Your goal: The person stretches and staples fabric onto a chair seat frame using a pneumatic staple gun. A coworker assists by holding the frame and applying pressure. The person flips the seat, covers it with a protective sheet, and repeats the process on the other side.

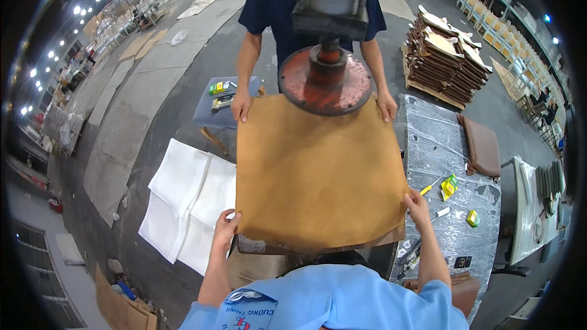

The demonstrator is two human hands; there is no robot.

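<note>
Under the round red press plate (325, 80), your left hand (225, 225) and right hand (417, 201) each pinch a near corner of the tan sheet (318, 171), lying flat, squarish, stretching away toward a co-worker's hands (241, 105).

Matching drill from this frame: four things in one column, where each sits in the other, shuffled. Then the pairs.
1. left hand
2. right hand
3. press disc
4. brown cushion

a. on the film-covered table
b. near left corner of the tan sheet
c. above the sheet's far edge
d. near right corner of the sheet

Pairs: 1-b, 2-d, 3-c, 4-a
</note>
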